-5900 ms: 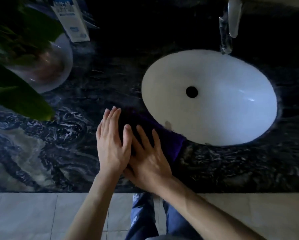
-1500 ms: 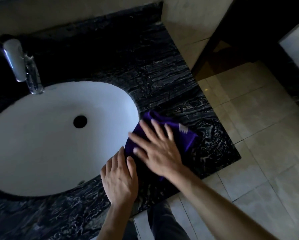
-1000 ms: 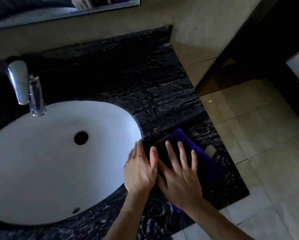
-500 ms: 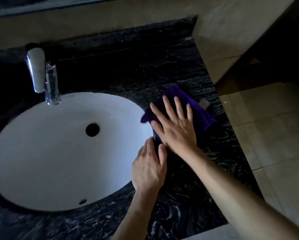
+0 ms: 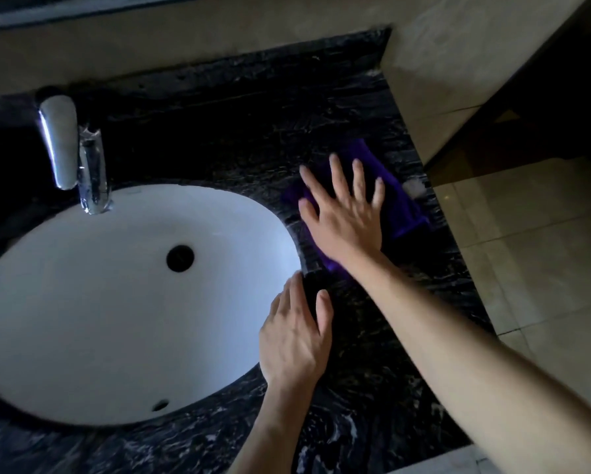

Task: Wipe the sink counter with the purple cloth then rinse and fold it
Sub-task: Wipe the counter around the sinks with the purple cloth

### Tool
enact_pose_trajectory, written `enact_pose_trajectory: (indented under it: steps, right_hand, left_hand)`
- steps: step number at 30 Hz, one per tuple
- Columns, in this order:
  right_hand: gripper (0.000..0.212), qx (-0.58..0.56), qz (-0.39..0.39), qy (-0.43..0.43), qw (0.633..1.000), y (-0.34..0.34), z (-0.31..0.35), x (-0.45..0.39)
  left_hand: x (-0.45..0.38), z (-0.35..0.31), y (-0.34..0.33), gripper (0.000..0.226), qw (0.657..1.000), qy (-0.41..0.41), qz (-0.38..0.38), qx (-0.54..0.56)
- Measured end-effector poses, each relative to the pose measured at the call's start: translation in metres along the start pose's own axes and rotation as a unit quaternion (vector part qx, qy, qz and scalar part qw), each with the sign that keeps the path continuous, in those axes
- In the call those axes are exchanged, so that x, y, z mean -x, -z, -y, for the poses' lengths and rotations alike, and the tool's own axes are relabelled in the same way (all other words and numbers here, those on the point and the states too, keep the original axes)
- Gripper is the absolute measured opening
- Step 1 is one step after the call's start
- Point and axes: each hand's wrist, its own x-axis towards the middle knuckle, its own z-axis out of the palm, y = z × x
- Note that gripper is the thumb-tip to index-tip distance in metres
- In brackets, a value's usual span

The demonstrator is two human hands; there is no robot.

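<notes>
The purple cloth lies flat on the black marble counter, to the right of the white oval sink. My right hand presses on the cloth with straight, spread fingers and covers most of it. A small white tag shows at the cloth's right corner. My left hand rests flat on the counter at the sink's right rim, nearer to me, and does not touch the cloth.
A chrome tap stands behind the sink at the left. The counter ends at a beige wall at the back right and drops to a tiled floor on the right. A drain hole sits mid-sink.
My right hand has pushed the cloth further back and to the right along the counter. My left hand has stayed by the sink rim.
</notes>
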Motion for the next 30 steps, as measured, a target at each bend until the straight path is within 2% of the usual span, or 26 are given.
enact_pose_trajectory:
  steps: [4, 8, 10, 13, 15, 17, 20, 24, 27, 30]
  right_hand:
    - [0.057, 0.017, -0.014, 0.033, 0.999, -0.001, -0.008, 0.006]
    - [0.057, 0.026, -0.025, -0.007, 0.999, -0.004, -0.039, 0.121]
    - [0.058, 0.034, -0.015, -0.027, 0.999, -0.003, -0.053, 0.191]
    - [0.059, 0.054, 0.049, -0.049, 0.996, 0.0, -0.065, 0.24]
    - [0.059, 0.055, 0.073, -0.06, 0.994, 0.004, -0.066, 0.226]
    - [0.06, 0.05, 0.049, -0.063, 0.996, 0.009, -0.068, 0.185]
    - [0.061, 0.033, 0.001, -0.063, 0.997, 0.013, -0.083, 0.086]
    - [0.061, 0.01, 0.006, -0.057, 0.998, 0.019, -0.088, -0.026]
    - [0.06, 0.03, -0.008, -0.041, 0.999, 0.016, -0.086, -0.016]
    - [0.059, 0.038, -0.014, -0.023, 0.999, 0.013, -0.082, 0.068]
  left_hand:
    - [-0.002, 0.001, -0.002, 0.063, 1.0, 0.003, -0.009, -0.009]
    - [-0.002, 0.002, -0.003, 0.051, 0.999, 0.03, -0.02, 0.015]
    - [-0.011, -0.006, -0.004, 0.053, 0.998, 0.056, -0.015, 0.019]
    - [-0.036, -0.029, -0.008, 0.064, 0.995, 0.09, -0.019, 0.026]
    - [-0.049, -0.039, -0.012, 0.07, 0.993, 0.107, -0.035, 0.028]
    - [-0.055, -0.041, -0.017, 0.072, 0.992, 0.113, -0.05, 0.028]
    - [-0.056, -0.039, -0.02, 0.077, 0.99, 0.122, -0.059, 0.025]
    - [-0.061, -0.037, -0.024, 0.079, 0.988, 0.14, -0.064, 0.02]
    - [-0.06, -0.036, -0.025, 0.077, 0.987, 0.141, -0.068, 0.031]
    - [-0.062, -0.035, -0.024, 0.074, 0.982, 0.167, -0.064, 0.057]
